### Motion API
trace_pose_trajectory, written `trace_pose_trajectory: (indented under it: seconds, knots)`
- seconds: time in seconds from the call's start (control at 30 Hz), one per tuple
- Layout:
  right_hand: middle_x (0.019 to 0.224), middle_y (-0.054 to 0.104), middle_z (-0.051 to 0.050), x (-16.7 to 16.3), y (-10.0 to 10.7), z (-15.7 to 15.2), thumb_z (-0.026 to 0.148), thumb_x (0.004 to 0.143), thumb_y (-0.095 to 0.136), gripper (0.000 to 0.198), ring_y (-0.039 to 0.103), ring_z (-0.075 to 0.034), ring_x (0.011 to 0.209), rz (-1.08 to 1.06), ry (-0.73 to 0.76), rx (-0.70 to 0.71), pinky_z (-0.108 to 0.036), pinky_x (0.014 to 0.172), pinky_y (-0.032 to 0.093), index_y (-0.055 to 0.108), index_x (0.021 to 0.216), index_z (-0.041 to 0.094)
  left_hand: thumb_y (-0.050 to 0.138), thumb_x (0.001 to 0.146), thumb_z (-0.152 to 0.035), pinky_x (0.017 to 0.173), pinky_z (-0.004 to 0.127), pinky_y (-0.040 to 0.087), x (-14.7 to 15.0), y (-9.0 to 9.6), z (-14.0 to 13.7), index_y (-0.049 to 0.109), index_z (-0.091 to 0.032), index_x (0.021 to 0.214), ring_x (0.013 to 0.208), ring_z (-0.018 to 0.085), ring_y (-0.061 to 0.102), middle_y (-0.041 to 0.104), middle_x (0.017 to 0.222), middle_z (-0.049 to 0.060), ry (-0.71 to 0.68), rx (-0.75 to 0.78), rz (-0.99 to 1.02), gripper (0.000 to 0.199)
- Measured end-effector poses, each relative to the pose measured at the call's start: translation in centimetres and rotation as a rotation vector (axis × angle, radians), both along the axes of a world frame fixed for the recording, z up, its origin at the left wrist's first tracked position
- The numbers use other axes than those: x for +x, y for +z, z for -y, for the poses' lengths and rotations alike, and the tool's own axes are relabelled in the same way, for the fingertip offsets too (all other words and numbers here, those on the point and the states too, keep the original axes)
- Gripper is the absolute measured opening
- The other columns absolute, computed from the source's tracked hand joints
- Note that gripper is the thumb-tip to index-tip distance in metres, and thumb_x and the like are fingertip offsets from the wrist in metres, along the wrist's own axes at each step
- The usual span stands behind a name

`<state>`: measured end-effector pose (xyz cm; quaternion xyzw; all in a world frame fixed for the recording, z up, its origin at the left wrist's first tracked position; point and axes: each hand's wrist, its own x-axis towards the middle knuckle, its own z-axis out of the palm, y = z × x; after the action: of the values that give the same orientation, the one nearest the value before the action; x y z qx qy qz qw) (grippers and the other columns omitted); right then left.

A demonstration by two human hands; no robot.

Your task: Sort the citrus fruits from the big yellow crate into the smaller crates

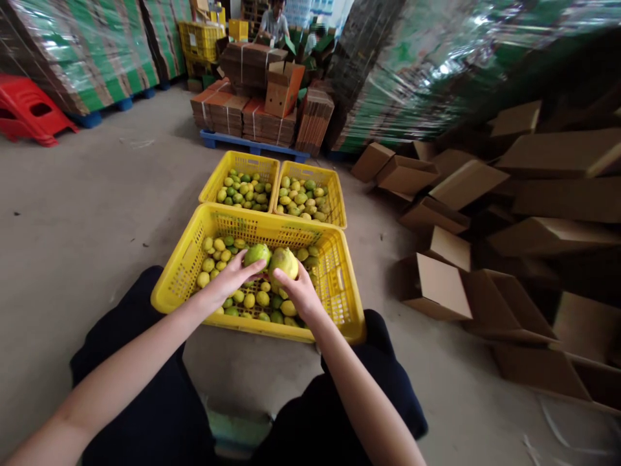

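Note:
Between my knees stands a large yellow crate [262, 223] with green and yellow lemons [262, 298] spread over its bottom. My left hand [237, 272] is closed round a green lemon [257, 254] above the crate. Beside it, my right hand [299, 288] grips a yellow-green lemon [284, 262], thumb on the near side. The two fruits are side by side, very close; I cannot tell if they touch. Behind, two smaller yellow crates, the left crate [207, 186] and the right crate [339, 200], also hold lemons.
Empty cardboard boxes [441, 285] lie heaped on the right. Bundled flat cartons [218, 110] rest on a blue pallet [252, 144] ahead. Wrapped green stacks [97, 52] stand at the back, near a red stool [36, 110]. Two people are at the far end, one person [274, 24] partly hidden.

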<state>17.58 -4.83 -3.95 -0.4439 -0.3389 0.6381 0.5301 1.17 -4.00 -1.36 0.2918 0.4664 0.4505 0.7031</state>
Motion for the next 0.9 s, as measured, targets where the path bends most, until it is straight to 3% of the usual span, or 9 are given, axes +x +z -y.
trace_pose_trajectory:
  seconds: [0.2,0.4,0.53,0.7,0.8,0.9]
  knots:
    - [0.089,0.073,0.002,0.3,0.6,0.0,0.038,0.073,0.078,0.028,0.068,-0.017,0.084,-0.194,-0.023,-0.105,-0.028,0.075,0.056,0.067,0.093,0.022,0.085,0.066,-0.025,0.089,0.029,0.05,-0.8,0.1,-0.3,0.072,-0.016,0.094,0.105,0.024,0.065,0.073,0.102,0.01,-0.105,-0.004,-0.023,0.032]
    - [0.094,0.074,-0.001,1.4,1.8,-0.4,0.035,0.069,0.078,0.029,0.067,-0.02,0.09,-0.244,0.076,0.007,-0.029,0.078,0.054,0.07,0.094,0.021,0.079,0.073,-0.014,0.076,0.026,0.054,-1.0,-0.5,-1.0,0.059,-0.016,0.086,0.081,0.016,0.069,0.07,0.088,0.006,-0.013,-0.062,0.13,0.024]
    - [0.095,0.074,-0.001,2.0,1.9,-0.8,0.037,0.067,0.08,0.035,0.067,-0.02,0.087,-0.24,0.085,0.001,-0.03,0.074,0.054,0.07,0.097,0.023,0.071,0.081,-0.016,0.078,0.029,0.058,-1.1,-0.7,-1.5,0.057,-0.018,0.092,0.08,0.017,0.071,0.07,0.092,0.006,-0.008,-0.089,0.188,0.019]
    - [0.09,0.075,0.0,1.7,0.9,-1.2,0.043,0.063,0.082,0.034,0.066,-0.02,0.083,-0.2,0.081,-0.08,-0.03,0.07,0.053,0.071,0.088,0.023,0.06,0.089,-0.021,0.089,0.039,0.058,-1.2,-1.5,-1.9,0.057,-0.019,0.104,0.092,0.02,0.071,0.069,0.106,0.007,-0.033,-0.022,0.131,0.016]
    - [0.087,0.074,-0.001,0.8,0.5,-0.8,0.051,0.063,0.082,0.04,0.066,-0.022,0.086,-0.125,0.081,-0.083,-0.031,0.072,0.052,0.07,0.088,0.022,0.067,0.085,-0.027,0.091,0.041,0.057,-0.8,-2.1,-1.6,0.057,-0.019,0.103,0.101,0.022,0.068,0.068,0.11,0.008,-0.109,0.012,0.092,0.022]
    - [0.08,0.07,0.002,0.3,0.5,-0.3,0.044,0.055,0.089,0.047,0.064,-0.017,0.074,-0.044,0.047,-0.057,-0.029,0.067,0.052,0.065,0.09,0.023,0.08,0.073,-0.022,0.083,0.035,0.058,-0.5,-2.5,-1.2,0.055,-0.02,0.106,0.091,0.019,0.069,0.067,0.104,0.005,-0.187,0.04,0.041,0.042]
